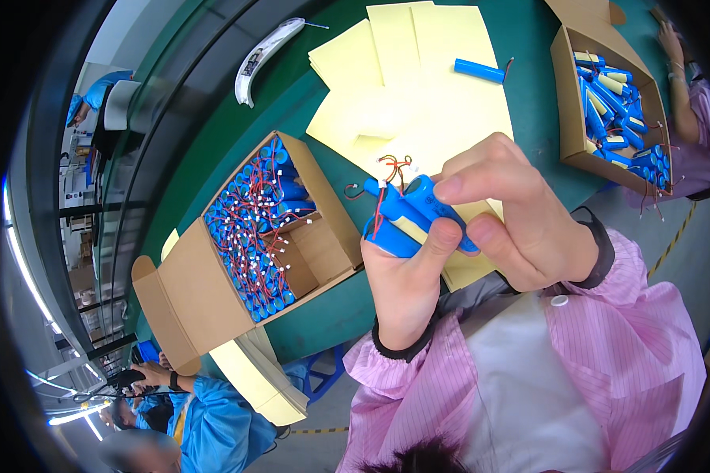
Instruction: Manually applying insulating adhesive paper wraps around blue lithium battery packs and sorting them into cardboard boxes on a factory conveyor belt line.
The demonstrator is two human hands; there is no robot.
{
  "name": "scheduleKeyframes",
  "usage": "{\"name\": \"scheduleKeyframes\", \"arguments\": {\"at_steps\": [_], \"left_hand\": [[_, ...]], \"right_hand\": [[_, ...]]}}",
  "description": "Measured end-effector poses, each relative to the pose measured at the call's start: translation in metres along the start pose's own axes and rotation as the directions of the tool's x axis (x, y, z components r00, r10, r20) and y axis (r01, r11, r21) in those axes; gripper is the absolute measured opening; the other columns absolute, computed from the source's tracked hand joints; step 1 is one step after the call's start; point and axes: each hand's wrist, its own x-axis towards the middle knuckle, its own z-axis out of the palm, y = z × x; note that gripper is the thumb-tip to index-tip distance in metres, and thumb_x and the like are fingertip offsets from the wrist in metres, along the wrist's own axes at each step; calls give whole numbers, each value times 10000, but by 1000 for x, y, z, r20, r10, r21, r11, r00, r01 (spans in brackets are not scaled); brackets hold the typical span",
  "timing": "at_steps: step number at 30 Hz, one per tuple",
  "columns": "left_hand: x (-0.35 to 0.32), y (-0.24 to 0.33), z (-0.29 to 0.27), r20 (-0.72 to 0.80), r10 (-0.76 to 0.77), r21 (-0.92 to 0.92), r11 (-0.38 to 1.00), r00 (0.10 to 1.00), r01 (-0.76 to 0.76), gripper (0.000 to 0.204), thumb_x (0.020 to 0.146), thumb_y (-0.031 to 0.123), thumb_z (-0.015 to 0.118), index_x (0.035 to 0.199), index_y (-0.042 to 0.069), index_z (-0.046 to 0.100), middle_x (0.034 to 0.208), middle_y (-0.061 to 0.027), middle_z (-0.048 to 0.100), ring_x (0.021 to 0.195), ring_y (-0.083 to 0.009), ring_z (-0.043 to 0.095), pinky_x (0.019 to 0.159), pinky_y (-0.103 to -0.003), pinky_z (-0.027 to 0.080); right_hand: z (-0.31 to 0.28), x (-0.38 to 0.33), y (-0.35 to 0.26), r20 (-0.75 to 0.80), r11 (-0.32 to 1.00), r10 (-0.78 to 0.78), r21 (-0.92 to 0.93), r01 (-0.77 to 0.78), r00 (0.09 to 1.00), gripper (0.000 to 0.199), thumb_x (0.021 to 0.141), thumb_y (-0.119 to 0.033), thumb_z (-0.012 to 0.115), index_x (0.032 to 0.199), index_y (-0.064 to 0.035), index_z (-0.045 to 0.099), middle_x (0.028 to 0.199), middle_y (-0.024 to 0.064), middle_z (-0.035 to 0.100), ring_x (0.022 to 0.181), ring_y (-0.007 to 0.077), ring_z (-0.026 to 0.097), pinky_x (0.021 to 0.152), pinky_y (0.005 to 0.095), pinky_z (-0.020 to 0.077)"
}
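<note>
Several blue cylindrical battery cells with thin red and black leads and small white plugs rest in my left hand, its thumb pressed against them. At least one has a pale yellow label. My right hand pinches one blue cell between thumb and fingers, just above the others. Beneath and beyond my hands lie pale yellow sheets, spread on the green table. One loose blue cell lies on the far part of the sheets.
To the left stands an open cardboard box of upright wired cells. Another cardboard box, at far right, holds labelled cells. A white curved device lies at the back. More yellow sheets are stacked near left. People work at both sides.
</note>
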Motion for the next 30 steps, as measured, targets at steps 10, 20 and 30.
{"name": "scheduleKeyframes", "arguments": {"at_steps": [10, 20, 30], "left_hand": [[0, -1, -2, -30, -19, 8, 1000, 999, 19, 287, 856, 153, 688, 1059, -5, 561, 909, -16, 607, 787, -85, 561, 681, -233, 459], [3, -2, -2, -67, -33, 61, 997, 997, 37, 181, 882, 106, 647, 1019, 2, 590, 907, -4, 599, 793, -71, 551, 674, -220, 452], [0, 7, -2, -49, 42, 88, 995, 998, -38, 392, 941, 90, 520, 1305, -25, 433, 1052, -86, 619, 906, -96, 564, 772, -235, 464]], "right_hand": [[-2, 1, -3, 70, 998, 21, -58, -17, 997, 253, 896, -139, 504, 1148, -126, 520, 1012, 96, 556, 873, 268, 491, 795, 367, 391], [-7, 0, -2, 134, 953, -1, -301, 42, 991, 365, 775, -144, 534, 1139, -141, 563, 1089, 83, 572, 857, 285, 467, 781, 379, 383], [3, -2, 5, -50, 969, 122, -209, -130, 991, 538, 907, -411, 490, 1293, -43, 419, 1147, 133, 562, 982, 280, 503, 829, 368, 399]]}}
